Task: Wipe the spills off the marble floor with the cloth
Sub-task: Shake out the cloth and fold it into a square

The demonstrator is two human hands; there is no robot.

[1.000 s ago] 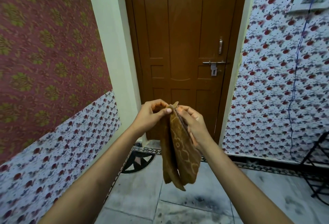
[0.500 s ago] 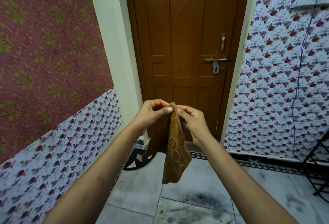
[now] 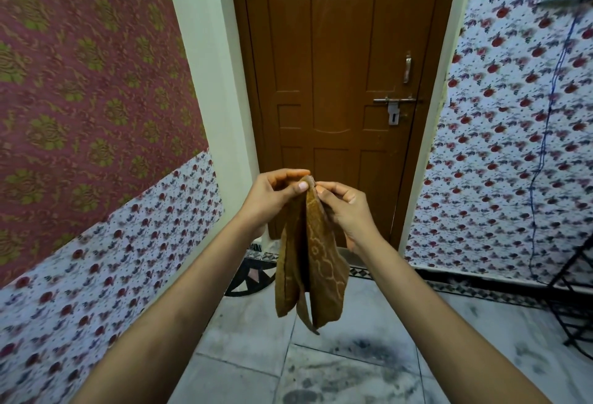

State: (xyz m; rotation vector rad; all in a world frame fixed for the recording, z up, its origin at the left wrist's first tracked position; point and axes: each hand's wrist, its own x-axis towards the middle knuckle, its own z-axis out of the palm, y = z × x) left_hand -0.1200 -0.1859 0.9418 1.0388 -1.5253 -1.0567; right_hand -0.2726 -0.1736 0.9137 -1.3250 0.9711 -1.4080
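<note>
Marble floor (image 3: 369, 323): pale slabs with dark smudged patches low in the view, likely the spills; not yet wiped. A patterned doormat (image 3: 248, 278) lies at the foot of the closed brown door (image 3: 337, 82).

Cloth (image 3: 309, 262): brown, patterned, hanging in loose folds well above the floor.

Left hand (image 3: 272, 198) and right hand (image 3: 345, 207): fingers of both pinch the cloth's top edge, close together.

Risks, judged: the light pinch may slip and drop the cloth; a bunched cloth may smear, not lift, the marks; wet marble may be slippery underfoot.
</note>
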